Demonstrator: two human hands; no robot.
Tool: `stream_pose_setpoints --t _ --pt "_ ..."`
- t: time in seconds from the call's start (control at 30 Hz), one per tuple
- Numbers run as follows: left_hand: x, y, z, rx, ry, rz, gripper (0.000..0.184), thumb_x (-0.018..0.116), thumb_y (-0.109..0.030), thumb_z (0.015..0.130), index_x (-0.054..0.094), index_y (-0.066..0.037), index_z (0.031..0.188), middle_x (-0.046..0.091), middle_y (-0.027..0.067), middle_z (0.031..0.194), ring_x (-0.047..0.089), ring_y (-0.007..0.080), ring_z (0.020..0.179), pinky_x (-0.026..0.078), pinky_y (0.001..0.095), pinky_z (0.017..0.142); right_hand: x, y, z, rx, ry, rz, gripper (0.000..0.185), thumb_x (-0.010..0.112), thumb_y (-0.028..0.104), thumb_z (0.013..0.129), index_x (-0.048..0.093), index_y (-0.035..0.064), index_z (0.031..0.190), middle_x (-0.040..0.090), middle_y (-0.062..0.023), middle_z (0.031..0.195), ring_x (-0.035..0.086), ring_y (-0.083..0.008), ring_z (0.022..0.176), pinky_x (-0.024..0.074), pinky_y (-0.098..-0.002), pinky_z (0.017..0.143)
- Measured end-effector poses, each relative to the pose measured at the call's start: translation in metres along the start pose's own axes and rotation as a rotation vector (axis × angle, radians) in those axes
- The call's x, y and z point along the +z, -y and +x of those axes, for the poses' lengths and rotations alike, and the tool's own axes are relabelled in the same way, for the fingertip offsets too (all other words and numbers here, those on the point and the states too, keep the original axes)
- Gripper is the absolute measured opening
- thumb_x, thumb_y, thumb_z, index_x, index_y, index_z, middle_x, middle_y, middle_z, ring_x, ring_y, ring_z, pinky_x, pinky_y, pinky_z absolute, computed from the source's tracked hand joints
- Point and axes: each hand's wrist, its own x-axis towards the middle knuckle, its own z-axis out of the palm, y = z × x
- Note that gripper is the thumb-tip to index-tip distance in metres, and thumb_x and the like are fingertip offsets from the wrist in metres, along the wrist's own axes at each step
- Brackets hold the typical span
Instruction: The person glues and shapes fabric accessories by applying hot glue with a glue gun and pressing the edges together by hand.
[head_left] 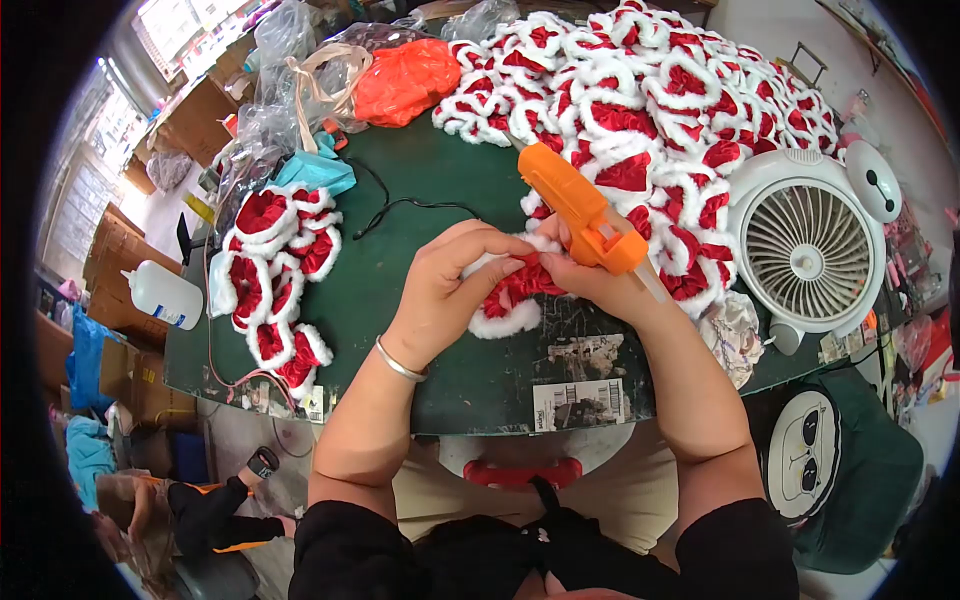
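A small red velvet piece with white fluffy trim (505, 300) is between my hands, above the near middle of the green table (400, 200). My left hand (445, 275) pinches its upper left edge between thumb and fingers. From the other side my right hand (600, 285) grips the same edge. An orange glue gun (570, 195) rests in my right hand too, its nozzle pointing up and left, with a clear glue stick (655, 287) sticking out of its rear. My fingers hide the pinched part of the trim.
A big heap of red-and-white pieces (620, 120) covers the back right. A smaller pile (265, 230) lies left. A white fan (805, 260) stands right, an orange-red bag (405, 85) at the back. A black cable (385, 205) crosses the table. Another person (200, 515) sits lower left.
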Motion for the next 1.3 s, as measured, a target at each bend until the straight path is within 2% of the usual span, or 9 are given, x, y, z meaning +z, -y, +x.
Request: stream_pose_setpoints --t 0.23,0.4,0.53,0.6,0.9,1.17,1.2,1.23,1.3 --pt "-0.003 -0.002 -0.001 -0.016 -0.005 0.092 0.013 0.064 0.0 0.077 0.062 -0.003 0.09 0.06 0.0078 0.084 0.058 0.0207 0.075 0.046 0.0284 0.067 0.0 0.003 -0.001 0.02 0.006 -0.009 0.021 0.065 0.004 0.08 0.052 0.0038 0.096 0.054 0.0016 0.081 0.05 -0.0051 0.072 0.0439 -0.0208 0.063" --pt "0.001 -0.003 -0.001 0.03 -0.017 0.207 0.012 0.064 0.002 0.076 0.061 -0.002 0.087 0.059 0.0088 0.083 0.059 0.0217 0.075 0.046 0.028 0.069 0.001 -0.006 0.002 -0.145 -0.047 -0.133 0.018 0.064 0.008 0.083 0.052 0.0039 0.096 0.054 0.0016 0.08 0.051 -0.005 0.071 0.0438 -0.0214 0.062" --pt "0.002 -0.002 -0.001 0.089 -0.038 0.236 0.012 0.064 0.001 0.076 0.061 -0.002 0.087 0.059 0.0092 0.082 0.059 0.0234 0.075 0.046 0.029 0.068 0.006 -0.001 0.0 -0.07 -0.027 -0.087 0.018 0.064 0.009 0.083 0.052 0.0041 0.096 0.054 0.001 0.078 0.051 -0.0054 0.069 0.044 -0.022 0.062" --pt "0.003 -0.001 -0.002 0.111 -0.034 0.286 0.013 0.064 0.0 0.076 0.06 -0.003 0.088 0.059 0.0095 0.082 0.058 0.0245 0.075 0.046 0.0302 0.068 0.007 -0.006 0.0 -0.168 -0.051 -0.146 0.018 0.062 0.008 0.084 0.051 0.0039 0.097 0.055 -0.0004 0.078 0.053 -0.0068 0.068 0.0442 -0.0227 0.061" --pt "0.006 -0.007 -0.004 0.023 0.078 0.361 0.015 0.065 -0.002 0.076 0.058 -0.004 0.089 0.056 0.0101 0.079 0.056 0.0271 0.071 0.046 0.0316 0.065 0.006 -0.009 -0.001 -0.177 -0.076 -0.203 0.02 0.061 0.006 0.084 0.05 0.0029 0.1 0.057 -0.0009 0.082 0.054 -0.0083 0.072 0.045 -0.0246 0.064" --pt "0.008 0.001 -0.007 0.014 -0.107 0.135 0.014 0.067 0.0 0.075 0.059 -0.001 0.087 0.06 0.0078 0.083 0.058 0.0161 0.072 0.046 0.0257 0.067 0.003 0.006 -0.001 -0.015 -0.138 0.079 0.013 0.063 0.006 0.083 0.053 0.0044 0.091 0.053 0.0029 0.078 0.049 -0.0047 0.069 0.0419 -0.021 0.061" --pt "0.009 0.001 -0.007 -0.01 -0.121 0.101 0.013 0.067 0.001 0.075 0.06 -0.001 0.085 0.061 0.0075 0.084 0.058 0.0146 0.073 0.046 0.025 0.068 0.002 0.007 -0.002 0.016 -0.125 0.045 0.013 0.064 0.01 0.083 0.054 0.0059 0.091 0.053 0.0036 0.078 0.046 -0.0032 0.065 0.037 -0.0195 0.055" --pt "0.01 -0.001 -0.007 -0.009 -0.118 0.1 0.013 0.067 0.001 0.075 0.06 -0.001 0.085 0.061 0.0075 0.084 0.058 0.0146 0.073 0.046 0.025 0.068 0.002 0.008 -0.002 0.047 -0.112 0.01 0.013 0.065 0.013 0.083 0.056 0.0073 0.09 0.053 0.0042 0.078 0.044 -0.0016 0.061 0.0322 -0.018 0.05" --pt "0.011 -0.005 -0.006 -0.033 -0.148 0.002 0.012 0.065 0.002 0.075 0.061 -0.001 0.086 0.061 0.0082 0.083 0.059 0.0173 0.074 0.046 0.0263 0.068 0.001 0.004 -0.001 0.016 -0.098 0.042 0.013 0.065 0.014 0.083 0.057 0.007 0.091 0.053 0.0042 0.079 0.044 -0.0021 0.062 0.033 -0.0184 0.052"
